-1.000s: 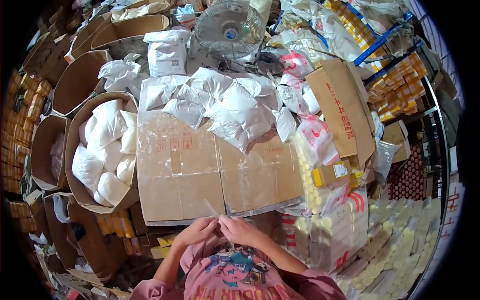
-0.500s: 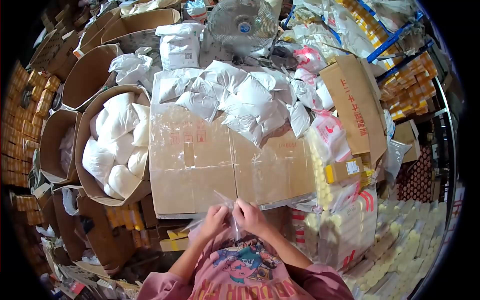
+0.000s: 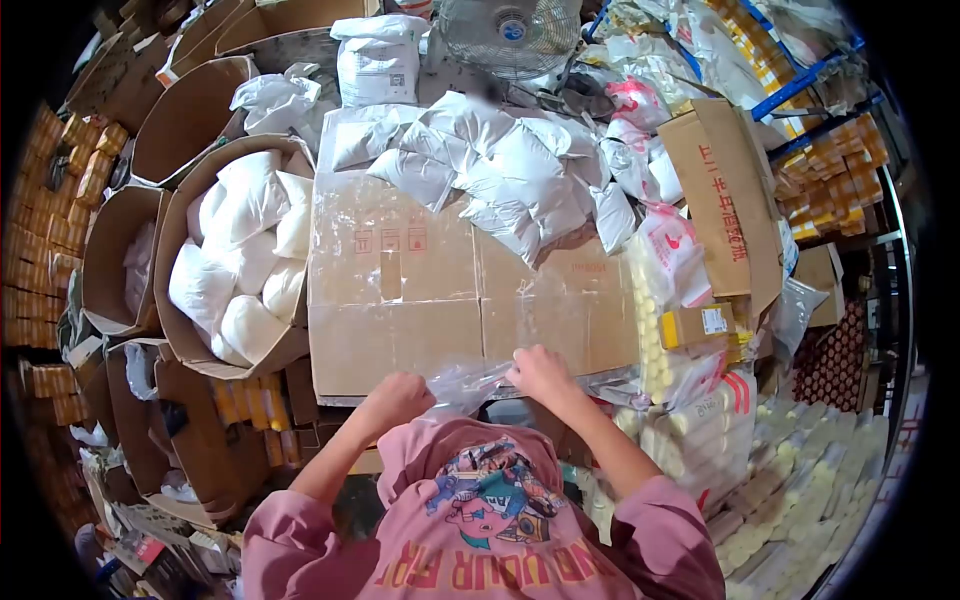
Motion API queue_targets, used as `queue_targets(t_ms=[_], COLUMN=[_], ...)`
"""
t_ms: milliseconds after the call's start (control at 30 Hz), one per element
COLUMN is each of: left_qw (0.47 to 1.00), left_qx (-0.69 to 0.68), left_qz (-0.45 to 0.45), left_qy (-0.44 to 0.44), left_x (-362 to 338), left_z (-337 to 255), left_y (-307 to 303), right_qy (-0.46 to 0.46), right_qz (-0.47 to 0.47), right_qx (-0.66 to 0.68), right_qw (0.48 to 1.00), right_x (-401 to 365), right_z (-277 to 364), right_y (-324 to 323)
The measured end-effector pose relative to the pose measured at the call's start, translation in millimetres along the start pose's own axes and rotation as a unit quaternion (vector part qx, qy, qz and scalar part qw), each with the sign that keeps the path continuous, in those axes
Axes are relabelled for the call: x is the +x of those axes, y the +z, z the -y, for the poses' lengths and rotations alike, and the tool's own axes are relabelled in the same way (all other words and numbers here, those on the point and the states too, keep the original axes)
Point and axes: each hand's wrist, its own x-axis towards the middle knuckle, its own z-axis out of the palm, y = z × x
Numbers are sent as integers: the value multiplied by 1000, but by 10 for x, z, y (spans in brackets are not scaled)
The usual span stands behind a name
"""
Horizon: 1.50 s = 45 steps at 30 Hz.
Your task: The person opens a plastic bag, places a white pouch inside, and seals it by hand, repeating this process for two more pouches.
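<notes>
A clear plastic bag (image 3: 465, 388) is stretched between my two hands at the front edge of the cardboard-covered table (image 3: 400, 340). My left hand (image 3: 403, 395) is closed on the bag's left side, and my right hand (image 3: 540, 373) pinches its right side. Beyond my hands, a pile of filled white bags (image 3: 520, 180) lies across the back of the cardboard. To the left, a large open carton (image 3: 172, 300) holds several plump white bags (image 3: 245, 205).
A fan (image 3: 510, 35) stands behind the pile. On the right are an upright brown carton (image 3: 715, 190), a small yellow-brown box (image 3: 697, 325) and wrapped stacks of pale rolls (image 3: 700, 440). More open cartons (image 3: 185, 130) stand at the left.
My hands have moved apart, left hand leftward and right hand rightward, both slightly upward in view. The plastic bag between them is now pulled out sideways. The camera view has shifted a little.
</notes>
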Motion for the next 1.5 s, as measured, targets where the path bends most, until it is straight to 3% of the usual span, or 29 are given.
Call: queue_targets(t_ms=[67, 133, 200, 233, 267, 333, 400, 433, 467, 500, 633, 733, 767, 800, 867, 900, 933, 1000, 1100, 1267, 1333, 1400, 1433, 1500], left_qw=[995, 995, 987, 977, 964, 955, 936, 931, 926, 925, 943, 898, 908, 944, 993, 994, 993, 983, 961, 937, 921, 831, 800, 721], left_qx=[-64, -76, -122, -163, -204, -163, -131, -129, -128, -157, -201, -390, -387, -312, -66, -40, 64, 149, 204, 82, -34, -162, -228, -363], left_qz=[67, 21, -51, -97, -141, -225, -306, -323, -341, -337, -232, -182, -146, -93, -32, -11, 47, 101, 107, 213, 211, 250, 243, 238], left_qy=[-47, -69, -87, -93, -99, -107, -113, -107, -98, -80, -129, -91, -59, -54, 94, 100, 83, 35, 153, 264, 326, 470, 499, 541], left_x=[1, -2, 30, 33, 36, 52, -32, -57, -75, -56, -153, -114, -134, -166, -212, -261, -283, -277, -235, -135, -119, -79, -65, -38], left_z=[-133, -254, -309, -300, -266, -162, -262, -267, -268, -150, -427, -302, -270, -307, -281, -255, -215, -394, -735, -1009, -1174, -1347, -1399, -1424], left_y=[-170, -248, -262, -196, -109, 111, 185, 227, 277, 405, 91, 5, -69, -243, -491, -555, -618, -807, -1038, -1340, -1479, -1648, -1641, -1484], right_qy=[40, 100, 178, 148, 92, 31, 78, 55, -7, -16, -77, -248, -263, -278, -325, -329, -319, -298, -291, -314, -257, -214, -252, -319], right_qz=[-19, -17, 3, -24, -99, -161, -87, -99, -167, -139, -62, -126, -129, -132, -123, -121, -78, 9, 24, -25, 65, 150, 90, 93], right_qx=[58, 186, 376, 439, 355, 336, 492, 427, 267, 270, 270, 168, 168, 168, 126, 115, 174, 290, 369, 391, 452, 452, 503, 535], right_qw=[997, 977, 909, 886, 925, 928, 863, 897, 949, 953, 958, 946, 941, 937, 929, 929, 928, 909, 882, 865, 851, 853, 822, 777], right_x=[101, 140, 101, 71, -2, -65, -155, -196, -228, -244, -379, -431, -419, -406, -457, -485, -484, -468, -464, -541, -623, -684, -722, -828], right_z=[-3, 23, 129, 255, 365, 495, 669, 722, 781, 828, 956, 921, 888, 855, 823, 785, 714, 611, 526, 310, 185, 106, 150, 275], right_y=[10, 60, 195, 271, 280, 502, 573, 609, 593, 599, 596, 367, 357, 347, -8, -119, -127, -149, -377, -972, -1113, -1274, -1278, -1504])
